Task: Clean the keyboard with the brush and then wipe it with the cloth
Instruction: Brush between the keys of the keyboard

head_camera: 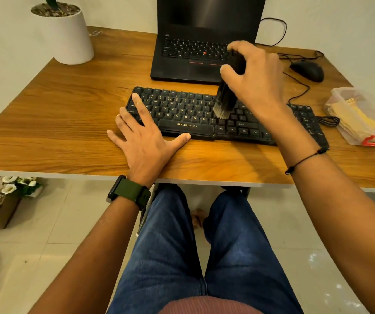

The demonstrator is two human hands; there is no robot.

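Observation:
A black keyboard (182, 109) lies across the wooden desk (57, 123) in front of me. My right hand (256, 73) grips a black brush (227, 94) by its handle, held upright with the pale bristles down on the keys near the keyboard's middle. My left hand (145, 139) lies flat with fingers spread on the keyboard's left end and the desk, holding it in place. A yellow cloth (358, 118) sits folded in a clear plastic box (340, 92) at the right edge of the desk.
A black laptop (191, 48) stands open just behind the keyboard. A black mouse (307, 70) with its cable lies to the right of the laptop. A white plant pot (66, 35) stands at the back left. The desk's front edge is close to my knees.

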